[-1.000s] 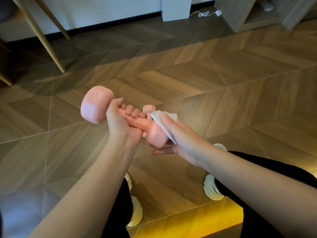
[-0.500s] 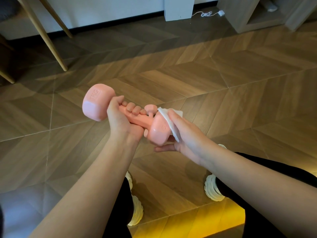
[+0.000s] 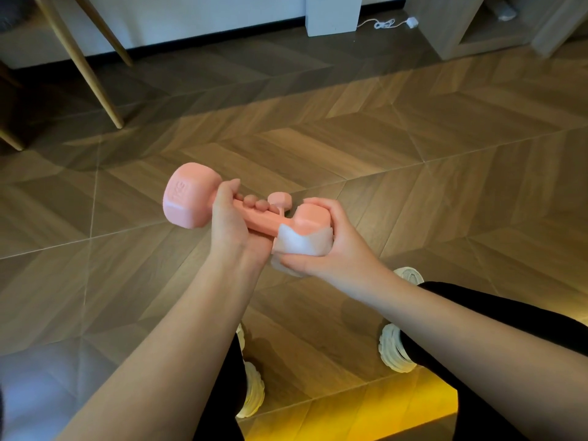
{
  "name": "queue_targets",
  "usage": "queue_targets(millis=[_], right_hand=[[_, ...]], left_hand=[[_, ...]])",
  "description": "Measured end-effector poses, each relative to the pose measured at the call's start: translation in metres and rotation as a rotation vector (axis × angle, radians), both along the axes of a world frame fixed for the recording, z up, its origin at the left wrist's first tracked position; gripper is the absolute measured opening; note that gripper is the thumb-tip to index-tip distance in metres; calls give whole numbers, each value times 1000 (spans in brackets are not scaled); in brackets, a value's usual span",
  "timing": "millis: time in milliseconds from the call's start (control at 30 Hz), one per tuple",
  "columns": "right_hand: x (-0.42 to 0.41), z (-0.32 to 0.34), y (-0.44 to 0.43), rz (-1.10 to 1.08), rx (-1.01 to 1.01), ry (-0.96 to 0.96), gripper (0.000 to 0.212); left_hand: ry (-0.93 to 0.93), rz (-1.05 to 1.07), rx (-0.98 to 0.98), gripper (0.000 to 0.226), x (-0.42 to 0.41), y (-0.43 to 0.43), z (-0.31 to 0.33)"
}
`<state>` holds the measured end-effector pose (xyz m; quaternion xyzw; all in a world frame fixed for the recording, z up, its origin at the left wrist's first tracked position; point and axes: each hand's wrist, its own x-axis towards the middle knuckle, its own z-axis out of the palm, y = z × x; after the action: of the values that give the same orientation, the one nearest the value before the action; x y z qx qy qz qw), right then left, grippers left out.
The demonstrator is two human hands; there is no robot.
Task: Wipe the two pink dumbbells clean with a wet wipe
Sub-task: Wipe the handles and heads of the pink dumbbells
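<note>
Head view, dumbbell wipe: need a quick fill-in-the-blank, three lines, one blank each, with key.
1. The left hand grips the pink hex-headed dumbbell by its ____.
2. The right hand wraps the thin ____ wet wipe round the dumbbell head nearer the person.
3. The dumbbell's far head carries the embossed marking ____.

Missing words: handle; white; 1KG

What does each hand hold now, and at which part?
The left hand grips the pink dumbbell by its handle. The right hand holds the wet wipe wrapped around one head of the dumbbell.
</note>
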<state>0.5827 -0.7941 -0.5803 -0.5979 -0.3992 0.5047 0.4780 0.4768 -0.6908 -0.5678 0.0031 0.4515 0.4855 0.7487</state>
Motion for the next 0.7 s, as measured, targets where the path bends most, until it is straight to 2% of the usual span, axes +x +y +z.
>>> queue_targets(millis=[67,200,333,433,533,600,700], right_hand=[[-2,1,1,-33,4,92,72],[-6,3,2,-99,-49,274,53],[-3,4,4,-120,-167,422,45],[5,8,6,52,-343,602,58],[9,9,5,101,-339,599,58],[9,9,4,92,-302,507,52],[10,5,3,92,-252,340,58]], left_hand=[[-43,13,10,31,0,0,3],[-81,5,49,52,-2,-2,12],[-99,15,90,35,-1,-4,16],[-90,-7,126,32,0,-4,16],[-65,3,111,30,2,-3,14],[-31,9,75,29,3,-2,11],[-15,20,24,30,1,-2,9]])
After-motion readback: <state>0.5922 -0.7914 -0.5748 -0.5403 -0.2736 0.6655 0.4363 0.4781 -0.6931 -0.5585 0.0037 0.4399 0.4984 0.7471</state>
